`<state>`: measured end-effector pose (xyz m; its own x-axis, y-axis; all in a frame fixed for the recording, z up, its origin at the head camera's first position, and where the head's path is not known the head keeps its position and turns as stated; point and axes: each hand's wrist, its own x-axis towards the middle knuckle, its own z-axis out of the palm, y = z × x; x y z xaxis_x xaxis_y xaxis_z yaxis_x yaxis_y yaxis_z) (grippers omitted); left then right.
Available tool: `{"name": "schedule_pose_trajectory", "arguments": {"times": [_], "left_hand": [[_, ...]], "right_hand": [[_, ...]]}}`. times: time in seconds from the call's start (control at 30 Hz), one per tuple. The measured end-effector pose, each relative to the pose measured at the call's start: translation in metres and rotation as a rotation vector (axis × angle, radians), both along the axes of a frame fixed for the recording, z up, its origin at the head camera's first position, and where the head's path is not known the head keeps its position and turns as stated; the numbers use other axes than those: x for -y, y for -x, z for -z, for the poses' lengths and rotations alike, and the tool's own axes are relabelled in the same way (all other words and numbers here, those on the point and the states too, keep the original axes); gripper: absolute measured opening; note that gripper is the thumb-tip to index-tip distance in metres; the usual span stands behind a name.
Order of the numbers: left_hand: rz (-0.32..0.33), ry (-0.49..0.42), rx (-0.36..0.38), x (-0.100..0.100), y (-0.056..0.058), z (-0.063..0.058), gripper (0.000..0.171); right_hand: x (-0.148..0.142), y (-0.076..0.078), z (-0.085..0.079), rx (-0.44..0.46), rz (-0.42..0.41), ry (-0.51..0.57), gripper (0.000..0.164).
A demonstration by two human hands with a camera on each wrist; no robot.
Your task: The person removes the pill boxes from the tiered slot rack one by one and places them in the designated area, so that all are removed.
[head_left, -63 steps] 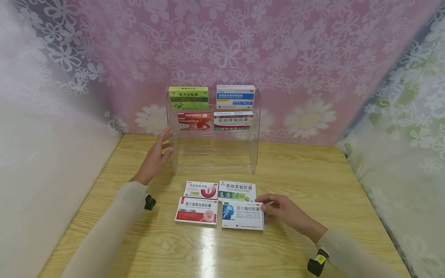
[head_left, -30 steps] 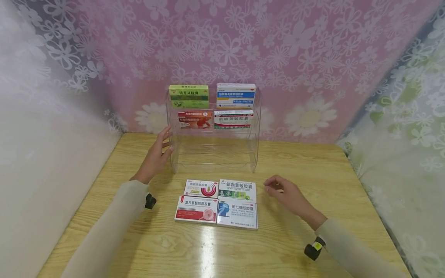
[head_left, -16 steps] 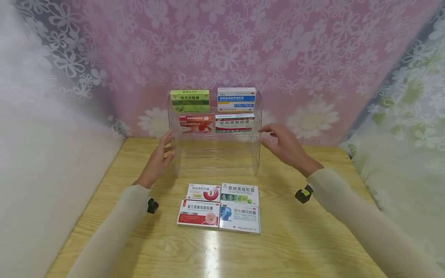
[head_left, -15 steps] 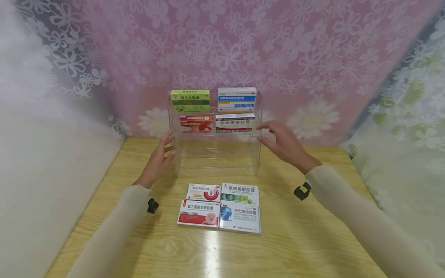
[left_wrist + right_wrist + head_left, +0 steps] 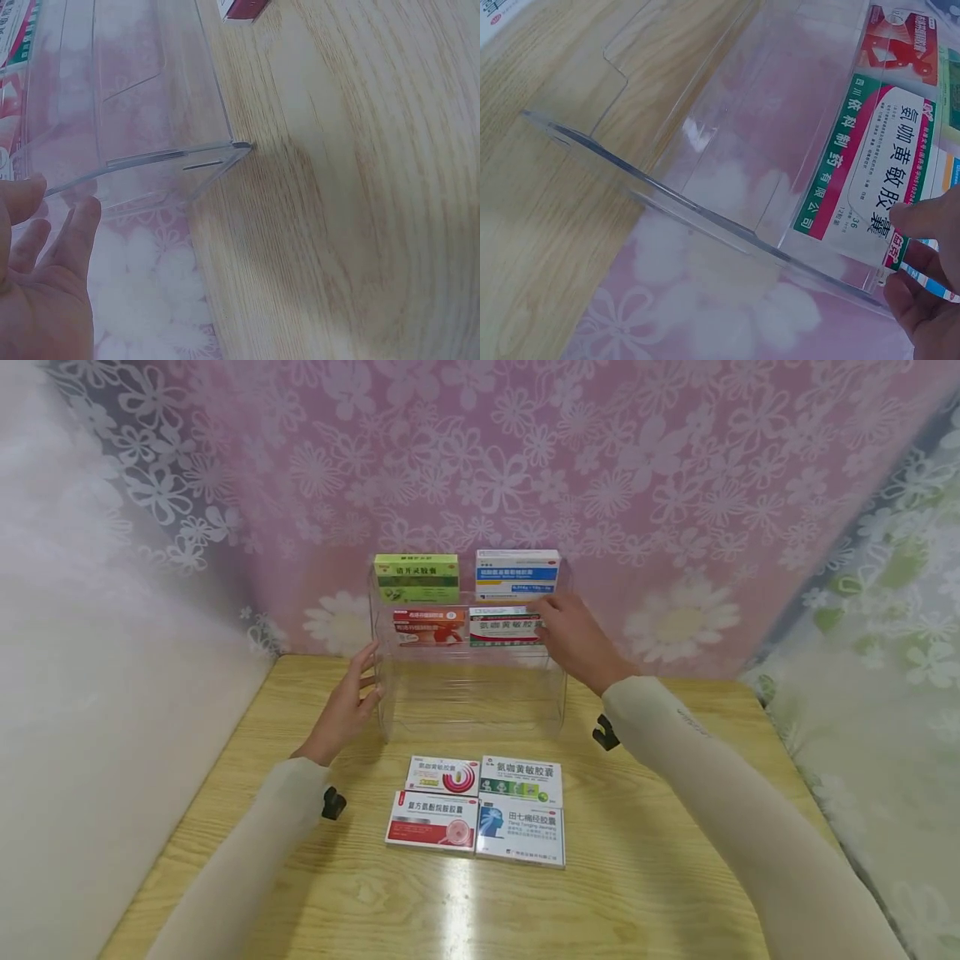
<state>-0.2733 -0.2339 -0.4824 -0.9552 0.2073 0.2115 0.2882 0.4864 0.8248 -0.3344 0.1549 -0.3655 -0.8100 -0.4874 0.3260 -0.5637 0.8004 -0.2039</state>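
Note:
A clear display rack (image 5: 480, 722) stands on the table and carries medicine boxes on its two upper tiers. My left hand (image 5: 341, 710) rests at the rack's left side, fingers fairly straight; in the left wrist view its thumb and fingertips touch near the clear panel's edge. My right hand (image 5: 573, 639) is at the second tier, pinching the right end of a white, green and red medicine box (image 5: 862, 172). In the right wrist view, the thumb lies on the box's front, with other fingers at its end. Beside it sits a red medicine box (image 5: 429, 628).
Above are a green medicine box (image 5: 417, 578) and a white-and-blue one (image 5: 517, 575). Several boxes lie flat on the wooden table (image 5: 315, 877) before the rack, including a white-and-red box (image 5: 431, 821) and one with a blue head picture (image 5: 521, 835). Flowered curtain (image 5: 495, 468) hangs behind.
My right hand let go of the box with the blue head picture, leaving it beside the others, then rose to the second-tier box on the rack. My left hand stayed at the rack.

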Motion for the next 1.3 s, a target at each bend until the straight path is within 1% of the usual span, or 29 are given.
{"name": "schedule_pose_trajectory", "arguments": {"times": [0.07,0.17,0.23,0.3,0.37,0.47,0.5,0.57,0.6,0.67,0.73,0.83,0.9,0.97,1.03,1.1,1.2,1.3], "left_hand": [[0.0,0.001,0.003,0.0,0.0,0.001,0.087],[-0.007,0.002,0.008,-0.001,0.0,0.001,0.087],[-0.007,-0.004,0.008,-0.002,0.0,0.001,0.087],[-0.005,-0.007,0.005,-0.002,-0.001,0.001,0.086],[0.002,-0.005,-0.008,-0.002,0.0,0.002,0.085],[0.001,-0.008,-0.015,-0.003,0.0,0.002,0.086],[0.0,-0.006,-0.015,-0.003,0.0,0.002,0.086],[-0.004,-0.008,-0.012,-0.003,0.0,0.001,0.086],[-0.005,-0.011,-0.009,-0.003,0.0,0.001,0.086],[-0.004,-0.008,-0.017,-0.002,0.0,0.002,0.087],[-0.004,-0.006,-0.025,-0.002,0.001,0.003,0.087],[-0.003,-0.001,-0.037,-0.001,0.001,0.005,0.088],[0.0,0.0,-0.036,-0.001,0.001,0.005,0.088],[0.0,0.003,-0.036,-0.001,0.001,0.005,0.088],[-0.002,0.006,-0.033,-0.001,0.001,0.005,0.087],[-0.004,0.006,-0.03,-0.001,0.001,0.005,0.087],[-0.001,0.008,-0.024,0.0,0.002,0.005,0.087],[-0.002,0.013,-0.021,0.001,0.002,0.005,0.088]], "right_hand": [[0.002,0.001,0.001,-0.028,0.005,-0.012,0.041],[0.005,0.003,0.002,-0.087,0.007,-0.022,0.037],[0.006,0.004,0.002,-0.109,0.005,-0.017,0.035],[0.006,0.004,0.001,-0.081,0.009,0.032,0.032],[0.005,0.002,-0.002,-0.069,0.012,0.083,0.031],[0.003,-0.004,-0.011,-0.103,0.008,0.184,0.03],[0.002,-0.007,-0.016,-0.14,0.006,0.195,0.03],[0.0,-0.012,-0.026,-0.185,0.008,0.25,0.029],[-0.001,-0.016,-0.032,-0.192,0.014,0.279,0.03],[-0.005,-0.023,-0.043,-0.171,0.034,0.336,0.029],[-0.013,-0.03,-0.052,-0.106,0.066,0.379,0.03],[-0.031,-0.042,-0.059,0.058,0.119,0.434,0.031],[-0.048,-0.051,-0.057,0.19,0.155,0.448,0.034],[-0.069,-0.06,-0.05,0.317,0.184,0.453,0.038],[-0.092,-0.067,-0.039,0.43,0.199,0.453,0.043],[-0.118,-0.074,-0.023,0.509,0.176,0.451,0.045],[-0.152,-0.085,0.007,0.607,0.144,0.448,0.045],[-0.176,-0.097,0.042,0.696,0.125,0.438,0.045]]}}
